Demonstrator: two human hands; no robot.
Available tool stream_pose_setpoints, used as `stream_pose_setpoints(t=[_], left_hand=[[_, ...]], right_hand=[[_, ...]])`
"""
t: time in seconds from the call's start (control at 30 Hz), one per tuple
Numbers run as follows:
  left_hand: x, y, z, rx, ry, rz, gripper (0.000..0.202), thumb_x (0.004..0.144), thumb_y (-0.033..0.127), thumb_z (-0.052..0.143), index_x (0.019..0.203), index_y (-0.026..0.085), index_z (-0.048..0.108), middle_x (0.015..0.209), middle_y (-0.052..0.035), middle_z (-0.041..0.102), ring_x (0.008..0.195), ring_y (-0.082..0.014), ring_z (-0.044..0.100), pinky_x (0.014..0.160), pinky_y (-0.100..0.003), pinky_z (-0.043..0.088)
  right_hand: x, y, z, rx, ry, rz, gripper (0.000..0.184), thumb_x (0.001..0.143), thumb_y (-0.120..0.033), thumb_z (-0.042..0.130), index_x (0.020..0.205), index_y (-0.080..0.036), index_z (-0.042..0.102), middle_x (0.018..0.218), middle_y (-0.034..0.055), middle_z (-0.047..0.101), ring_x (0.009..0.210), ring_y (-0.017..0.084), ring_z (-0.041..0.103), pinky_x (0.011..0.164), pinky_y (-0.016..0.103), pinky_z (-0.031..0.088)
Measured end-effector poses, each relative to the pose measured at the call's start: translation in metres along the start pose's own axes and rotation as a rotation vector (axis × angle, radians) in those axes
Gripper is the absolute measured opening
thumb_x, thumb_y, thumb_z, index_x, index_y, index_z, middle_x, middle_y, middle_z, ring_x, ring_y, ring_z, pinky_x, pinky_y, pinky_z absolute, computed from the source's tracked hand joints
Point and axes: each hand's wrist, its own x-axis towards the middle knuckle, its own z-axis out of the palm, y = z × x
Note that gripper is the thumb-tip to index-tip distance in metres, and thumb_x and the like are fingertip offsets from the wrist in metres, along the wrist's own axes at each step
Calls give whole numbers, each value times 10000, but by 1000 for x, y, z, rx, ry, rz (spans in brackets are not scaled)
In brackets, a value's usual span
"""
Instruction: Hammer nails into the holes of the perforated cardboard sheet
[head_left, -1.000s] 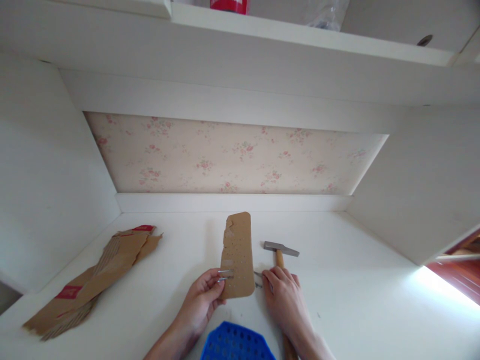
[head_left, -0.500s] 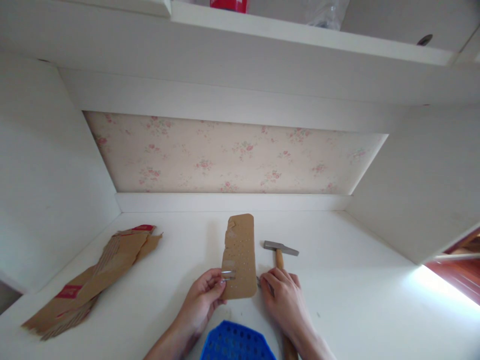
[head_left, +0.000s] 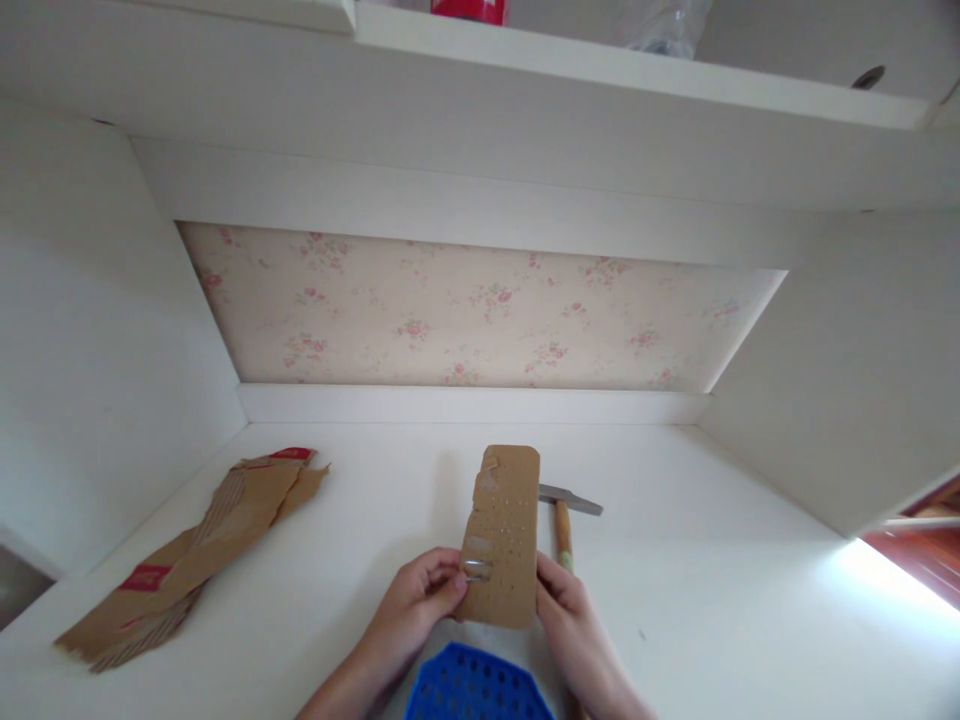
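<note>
A brown piece of cardboard (head_left: 501, 560) with rounded corners, a ragged left edge and many small holes is held up in front of me. My left hand (head_left: 420, 598) pinches its lower left edge, thumb in front. Beside that thumb, two thin shiny metal pieces (head_left: 475, 564) lie across the cardboard; I cannot make out their exact kind. My right hand (head_left: 574, 620) grips the lower right edge, its fingertips partly hidden behind the sheet. Just behind that hand lies a hammer (head_left: 564, 530) with a wooden handle, its head partly covered by the cardboard.
A blue perforated plastic basket (head_left: 480, 680) stands at the near edge, below my hands. Torn cardboard strips (head_left: 202, 550) lie at the left on the white tabletop (head_left: 697, 560). A white shelf (head_left: 570, 60) overhangs the back, with side panels on both sides.
My right hand has left the tabletop by the hammer handle and now holds the cardboard's right edge. The cardboard has shifted slightly right and nearer, covering part of the hammer head.
</note>
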Motion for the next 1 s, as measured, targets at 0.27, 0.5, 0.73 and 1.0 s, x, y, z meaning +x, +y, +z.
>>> stream_pose_setpoints(t=[0.27, 0.5, 0.73, 1.0], left_hand=[[-1, 7, 2, 103, -54, 16, 477, 733, 574, 768, 1015, 192, 726, 877, -68, 760, 845, -223, 686, 737, -288, 494], [0, 1, 2, 159, -43, 18, 636, 760, 634, 705, 1196, 181, 606, 894, -86, 728, 733, -205, 664, 605, -271, 479], [0, 3, 6, 171, 60, 48, 668, 751, 633, 712, 1233, 195, 565, 969, -74, 663, 643, -155, 629, 526, -240, 458], [-1, 7, 7, 219, 105, 110, 528, 791, 592, 693, 1154, 209, 667, 1020, -78, 656, 630, -129, 581, 523, -232, 463]], right_hand=[[-2, 5, 11, 344, -154, 96, 234, 837, -430, 676, 931, -251, 794, 808, 20, 804, 800, 199, 718, 810, 348, 514], [1, 8, 11, 346, -148, 69, 77, 794, -253, 724, 750, -220, 778, 723, -7, 777, 733, 161, 682, 624, 256, 457], [-3, 6, 12, 438, -138, 123, 82, 771, -169, 696, 807, -204, 761, 721, -20, 759, 642, 108, 629, 617, 226, 483], [-5, 10, 7, 509, -115, 183, 378, 815, -390, 665, 1133, -188, 690, 950, 55, 745, 812, 187, 649, 611, 302, 561]])
